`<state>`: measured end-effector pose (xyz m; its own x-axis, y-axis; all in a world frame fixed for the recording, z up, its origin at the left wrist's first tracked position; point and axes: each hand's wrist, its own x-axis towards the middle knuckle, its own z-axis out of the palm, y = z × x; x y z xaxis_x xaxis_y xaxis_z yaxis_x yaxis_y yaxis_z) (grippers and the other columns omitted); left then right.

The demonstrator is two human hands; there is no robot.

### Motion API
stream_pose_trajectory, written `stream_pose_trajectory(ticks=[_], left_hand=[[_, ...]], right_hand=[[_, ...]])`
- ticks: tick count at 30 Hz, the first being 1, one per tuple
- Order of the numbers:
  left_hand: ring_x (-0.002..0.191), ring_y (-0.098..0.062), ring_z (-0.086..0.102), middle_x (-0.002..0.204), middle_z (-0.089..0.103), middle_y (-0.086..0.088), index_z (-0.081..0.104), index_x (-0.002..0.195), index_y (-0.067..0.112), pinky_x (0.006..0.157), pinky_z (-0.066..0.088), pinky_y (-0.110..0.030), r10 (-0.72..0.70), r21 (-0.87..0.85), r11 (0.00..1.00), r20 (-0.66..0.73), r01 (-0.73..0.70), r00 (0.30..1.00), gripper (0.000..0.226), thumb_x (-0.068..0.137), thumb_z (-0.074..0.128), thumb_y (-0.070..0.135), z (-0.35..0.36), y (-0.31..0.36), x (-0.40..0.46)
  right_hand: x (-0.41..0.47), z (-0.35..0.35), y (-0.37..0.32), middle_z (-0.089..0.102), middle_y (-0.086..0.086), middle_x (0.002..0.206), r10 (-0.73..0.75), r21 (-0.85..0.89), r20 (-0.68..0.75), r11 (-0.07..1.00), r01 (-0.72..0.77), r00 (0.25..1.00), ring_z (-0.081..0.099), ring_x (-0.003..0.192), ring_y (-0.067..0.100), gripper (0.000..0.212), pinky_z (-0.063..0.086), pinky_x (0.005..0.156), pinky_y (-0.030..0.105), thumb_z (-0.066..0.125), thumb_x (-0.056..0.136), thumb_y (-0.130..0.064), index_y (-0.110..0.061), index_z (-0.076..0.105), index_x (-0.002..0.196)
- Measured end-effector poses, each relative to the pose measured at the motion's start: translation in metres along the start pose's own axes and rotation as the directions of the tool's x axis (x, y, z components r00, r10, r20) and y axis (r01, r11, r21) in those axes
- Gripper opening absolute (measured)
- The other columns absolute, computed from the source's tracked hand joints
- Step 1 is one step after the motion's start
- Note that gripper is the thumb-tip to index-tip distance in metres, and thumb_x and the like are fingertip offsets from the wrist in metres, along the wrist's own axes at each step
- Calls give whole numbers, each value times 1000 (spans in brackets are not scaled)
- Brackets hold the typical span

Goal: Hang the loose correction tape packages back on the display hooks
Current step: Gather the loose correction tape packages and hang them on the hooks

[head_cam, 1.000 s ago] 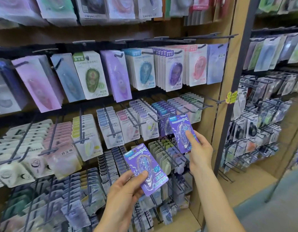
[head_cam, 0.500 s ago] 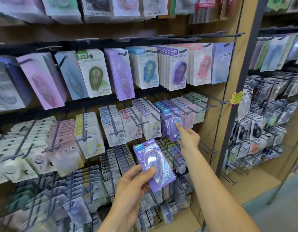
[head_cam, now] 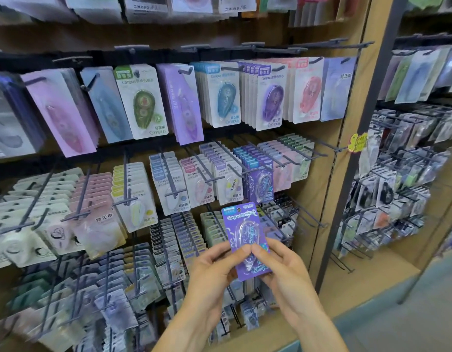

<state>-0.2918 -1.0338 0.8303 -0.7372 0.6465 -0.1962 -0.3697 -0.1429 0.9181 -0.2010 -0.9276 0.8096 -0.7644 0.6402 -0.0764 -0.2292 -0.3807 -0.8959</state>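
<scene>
Crowded display hooks (head_cam: 255, 171) filled the shop wall. Both the left hand (head_cam: 214, 273) and right hand (head_cam: 283, 270) pinched one purple package (head_cam: 245, 232), unhung. Next, its hole likely needed threading onto the matching purple row's hook.

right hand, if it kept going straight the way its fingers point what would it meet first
The right hand points up-left and already pinches the purple package opposite the left hand. Beyond that, probably the hanging purple packs, though depth is unclear.

A stationery shop: rows of carded correction tape packages (head_cam: 264, 102) hang from display hooks (head_cam: 318, 146) on a wooden rack (head_cam: 356, 102) (another hook-filled rack (head_cam: 402, 184) stands alongside).
</scene>
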Motion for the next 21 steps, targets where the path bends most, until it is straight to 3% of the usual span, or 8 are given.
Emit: stream_pose_trajectory(ticks=[5,8,11,13,16,21], left_hand=[[86,-20,72,108,80,-13,83,107,15,67,59,-24,-17,-16,1000,20,17,1000,40,68,88,26,5,3,-2],[82,-16,70,108,81,-4,84,109,23,71,58,-25,-42,17,999,8,42,999,37,72,87,31,0,2,-4],[83,-18,70,110,80,-7,85,102,24,75,55,-31,-81,11,997,-17,81,997,29,74,85,31,-8,-1,-8],[83,-20,69,108,80,-9,86,100,22,75,54,-32,-104,1,995,-40,105,994,29,73,86,29,-13,-4,-9],[83,-20,70,103,81,-9,86,100,21,74,55,-32,-136,-3,991,-65,136,989,29,72,85,29,-19,-7,-10],[82,-22,69,97,81,-8,86,98,18,70,55,-30,-159,-19,987,-81,158,984,15,84,82,22,-25,-10,-12]], right_hand=[[10,-5,-8,76,16,114,-48,140,-30,989,52,998,73,96,22,41,58,86,37,72,83,-15,-2,68,122],[35,-17,-19,75,14,118,-77,194,-154,975,106,985,70,96,21,33,53,89,37,71,89,-15,-5,68,121],[60,-27,-28,73,14,119,-85,207,-233,969,135,969,69,95,22,27,52,95,42,69,95,-15,-8,68,121],[70,-30,-33,73,12,118,-84,186,-253,973,134,964,68,98,24,30,52,98,47,68,97,-16,-7,66,125],[79,-29,-38,74,13,115,-99,135,-257,981,137,961,66,94,27,32,53,86,47,68,97,-17,-7,65,128],[87,-27,-40,74,13,120,-83,96,-291,989,115,953,71,96,23,35,56,94,47,70,96,-19,-9,65,129]])
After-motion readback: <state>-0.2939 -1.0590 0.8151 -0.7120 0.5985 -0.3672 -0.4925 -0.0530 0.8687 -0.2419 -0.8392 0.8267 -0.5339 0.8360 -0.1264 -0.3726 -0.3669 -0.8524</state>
